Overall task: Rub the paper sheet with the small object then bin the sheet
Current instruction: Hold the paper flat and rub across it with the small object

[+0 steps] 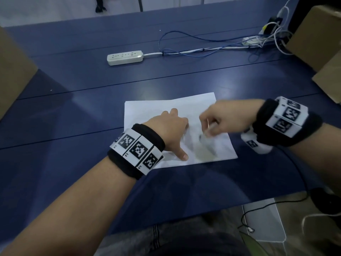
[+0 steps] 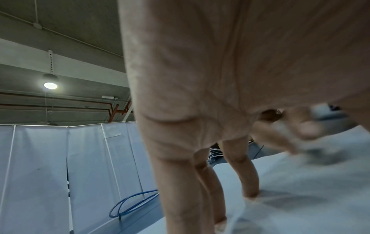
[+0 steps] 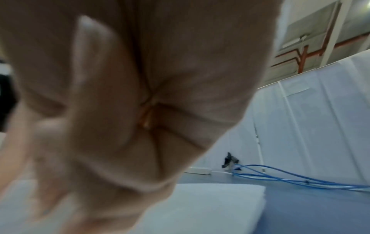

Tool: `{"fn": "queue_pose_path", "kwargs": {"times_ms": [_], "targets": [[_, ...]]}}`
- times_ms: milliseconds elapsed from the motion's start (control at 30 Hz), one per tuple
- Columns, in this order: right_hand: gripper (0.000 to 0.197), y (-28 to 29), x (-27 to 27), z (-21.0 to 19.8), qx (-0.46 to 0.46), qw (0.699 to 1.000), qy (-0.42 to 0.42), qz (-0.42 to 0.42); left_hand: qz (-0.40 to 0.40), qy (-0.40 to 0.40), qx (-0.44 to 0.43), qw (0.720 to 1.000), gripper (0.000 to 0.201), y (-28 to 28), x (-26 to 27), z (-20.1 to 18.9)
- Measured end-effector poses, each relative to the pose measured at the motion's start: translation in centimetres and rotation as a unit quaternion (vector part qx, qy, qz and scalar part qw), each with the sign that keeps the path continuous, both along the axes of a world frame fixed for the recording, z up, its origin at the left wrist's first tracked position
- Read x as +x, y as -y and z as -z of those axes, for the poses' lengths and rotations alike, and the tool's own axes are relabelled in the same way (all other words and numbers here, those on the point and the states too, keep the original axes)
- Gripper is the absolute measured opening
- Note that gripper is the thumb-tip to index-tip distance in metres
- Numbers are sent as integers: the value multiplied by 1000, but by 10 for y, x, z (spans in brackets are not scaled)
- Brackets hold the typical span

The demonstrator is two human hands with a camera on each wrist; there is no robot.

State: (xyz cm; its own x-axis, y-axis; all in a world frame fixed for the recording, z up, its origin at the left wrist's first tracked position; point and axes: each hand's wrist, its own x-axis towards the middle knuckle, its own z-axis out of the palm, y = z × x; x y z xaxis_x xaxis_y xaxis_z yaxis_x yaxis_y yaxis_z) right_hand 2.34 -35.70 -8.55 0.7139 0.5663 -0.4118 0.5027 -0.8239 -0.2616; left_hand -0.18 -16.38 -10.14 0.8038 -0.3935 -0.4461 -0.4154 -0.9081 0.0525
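Note:
A white paper sheet (image 1: 166,108) lies flat on the blue table (image 1: 73,126), with a grey smudged patch near its front right corner. My left hand (image 1: 175,130) presses on the sheet's left part with spread, straight fingers (image 2: 248,182) and the thumb down. My right hand (image 1: 212,124) is motion-blurred over the sheet's right part. It pinches a small whitish object (image 1: 206,134) against the paper. In the left wrist view the right hand (image 2: 290,131) shows as a blur above the sheet (image 2: 300,197). The right wrist view shows mostly my curled hand (image 3: 120,110) over the paper (image 3: 210,205).
A white power strip (image 1: 125,56) and loose blue cables (image 1: 193,36) lie further back on the table. Cardboard boxes stand at the right (image 1: 317,37) and the left (image 1: 13,71). A pale open container (image 1: 263,220) sits on the floor past the table's front right edge.

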Motion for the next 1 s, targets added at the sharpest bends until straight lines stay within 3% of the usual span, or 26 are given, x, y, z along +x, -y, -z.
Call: {"fn": "queue_pose_path", "kwargs": {"times_ms": [67,133,267,300,367,500,567,700,900,1000], "targets": [[15,3,16,2,-11,995,75,66,1,3,-1,1000,84,0,0,0],[15,6,15,5,-1,995,83,61,4,4,0,1000,85,0,0,1],[11,3,-22,1,31,993,-110,-36,10,1,0,1000,83,2,1,0],[11,2,-25,1,26,991,-126,-45,14,3,0,1000,82,3,2,0],[9,2,-14,1,20,996,-76,-36,22,4,2,1000,77,4,3,-1],[21,5,13,2,9,996,64,59,29,7,4,1000,74,5,5,-5],[15,6,7,4,15,999,37,31,31,14,2,999,74,4,5,-5],[9,2,-23,6,28,994,-98,-43,32,19,0,999,77,3,4,-2],[12,4,16,4,12,996,67,52,25,10,-7,1000,77,4,5,-3],[3,7,-2,4,39,999,-14,-13,21,20,-16,999,78,4,3,1]]}}
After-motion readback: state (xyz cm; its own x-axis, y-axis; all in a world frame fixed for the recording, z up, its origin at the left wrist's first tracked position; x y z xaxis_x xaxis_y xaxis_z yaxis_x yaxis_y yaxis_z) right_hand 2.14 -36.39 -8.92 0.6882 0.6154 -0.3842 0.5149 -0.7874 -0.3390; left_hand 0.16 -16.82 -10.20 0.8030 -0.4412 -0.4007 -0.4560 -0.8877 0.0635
